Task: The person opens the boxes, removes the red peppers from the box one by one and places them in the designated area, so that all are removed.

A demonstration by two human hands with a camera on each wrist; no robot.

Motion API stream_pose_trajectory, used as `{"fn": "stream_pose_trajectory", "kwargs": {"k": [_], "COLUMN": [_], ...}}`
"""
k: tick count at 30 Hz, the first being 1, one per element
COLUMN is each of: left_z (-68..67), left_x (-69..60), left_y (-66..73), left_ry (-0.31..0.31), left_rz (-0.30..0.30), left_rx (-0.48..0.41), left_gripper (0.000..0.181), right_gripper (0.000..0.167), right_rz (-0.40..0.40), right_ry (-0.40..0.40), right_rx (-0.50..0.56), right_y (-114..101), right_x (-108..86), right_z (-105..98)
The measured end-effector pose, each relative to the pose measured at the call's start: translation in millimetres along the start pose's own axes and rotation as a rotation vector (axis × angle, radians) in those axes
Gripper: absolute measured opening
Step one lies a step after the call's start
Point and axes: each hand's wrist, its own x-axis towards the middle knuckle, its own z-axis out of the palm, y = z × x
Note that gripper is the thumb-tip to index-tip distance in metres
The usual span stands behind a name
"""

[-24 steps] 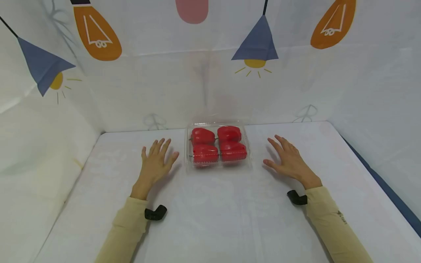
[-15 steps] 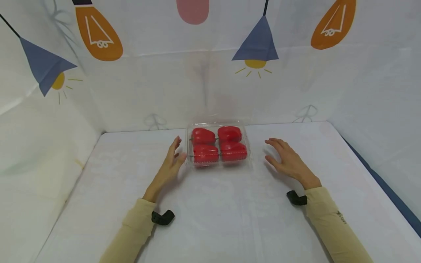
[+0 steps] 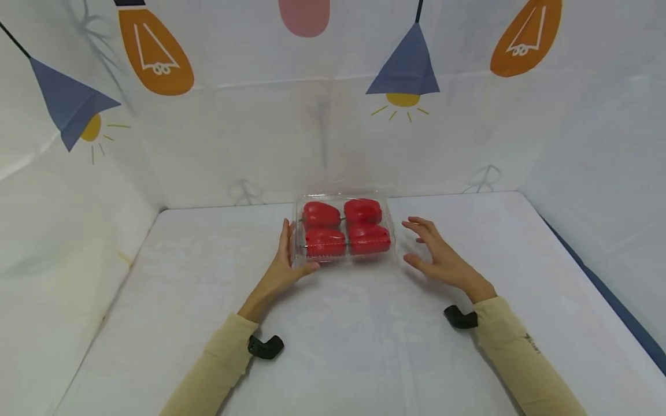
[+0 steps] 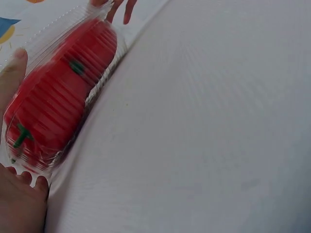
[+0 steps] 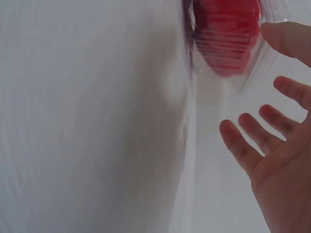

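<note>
A clear plastic box (image 3: 343, 259) lies at the far middle of the table, packed with several red bell peppers (image 3: 325, 241). Green stems show on the peppers (image 4: 48, 109) in the left wrist view. My left hand (image 3: 281, 268) is at the box's left side, fingers extended along it and thumb reaching across the front corner. Whether it touches the box is hard to tell. To the right, my right hand (image 3: 439, 257) hovers just apart from the box, fingers spread and slightly bent. In the right wrist view that hand (image 5: 286, 160) has nothing in its palm.
A white-covered table (image 3: 343, 346) spreads in front of me. Directly behind the box rises a white cloth wall (image 3: 250, 144) printed with lamps and bulbs. Cloth also hangs at both sides. A black wrist mount (image 3: 266, 347) sticks out from the left sleeve.
My left hand has moved right to the box's left side, its thumb now by the front corner. My right hand has shifted left toward the box. The box has stayed put.
</note>
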Motion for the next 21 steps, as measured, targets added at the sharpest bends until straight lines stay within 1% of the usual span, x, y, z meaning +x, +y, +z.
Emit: {"fn": "stream_pose_trajectory", "kwargs": {"k": [2, 4, 5, 7, 9, 12, 17, 21], "left_z": [3.7, 6.9, 8.6, 11.7, 13.8, 15.7, 15.4, 14.6], "left_x": [1.2, 2.8, 2.9, 2.9, 3.1, 4.4, 5.6, 5.0], "left_y": [-7.6, -16.4, -18.6, -19.5, -19.0, -18.5, -20.1, -22.2], "left_ry": [0.021, 0.046, 0.061, 0.085, 0.101, 0.114, 0.121, 0.118], "left_rz": [-0.014, -0.014, -0.008, -0.008, -0.003, 0.001, 0.012, 0.010], "left_rx": [0.034, 0.051, 0.058, 0.063, 0.076, 0.085, 0.096, 0.082], "left_gripper": [0.117, 0.115, 0.114, 0.113, 0.112, 0.113, 0.113, 0.113], "right_gripper": [0.078, 0.081, 0.081, 0.082, 0.081, 0.080, 0.080, 0.076], "right_rz": [-0.017, -0.032, -0.040, -0.053, -0.068, -0.108, -0.168, -0.164], "right_ry": [0.008, 0.016, 0.017, 0.019, 0.026, 0.038, 0.084, 0.122], "right_rx": [0.011, 0.014, 0.011, 0.004, -0.009, -0.037, -0.148, -0.239], "right_y": [-12, -15, -17, -21, -17, -25, -34, -40], "right_x": [1.2, 2.5, 3.2, 4.7, 6.3, 9.9, 16.7, 20.3], "right_z": [2, 6, 8, 12, 18, 25, 35, 39]}}
